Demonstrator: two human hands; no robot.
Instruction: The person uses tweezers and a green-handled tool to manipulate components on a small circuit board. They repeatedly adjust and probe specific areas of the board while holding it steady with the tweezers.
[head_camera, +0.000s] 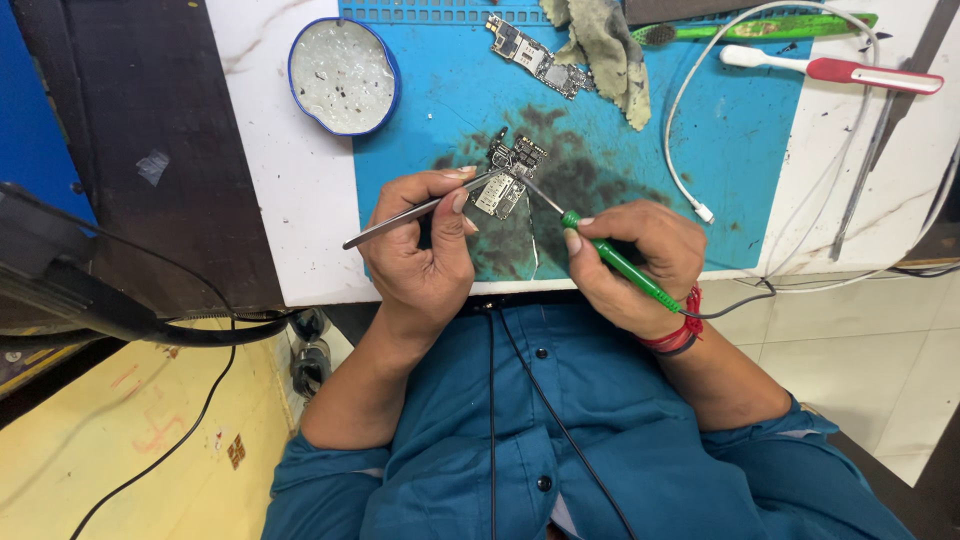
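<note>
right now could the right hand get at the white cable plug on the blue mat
Probably yes: the white cable plug lies uncovered just beyond the right hand, but that hand grips a green-handled soldering iron.

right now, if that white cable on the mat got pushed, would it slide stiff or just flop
Probably flop: the white cable lies in a loose curve across the blue mat, so it looks limp. It seems thin, so likely light and easy to drag. Its small plug end lies free, so a push would likely bend the curve, not move the whole length.
</note>
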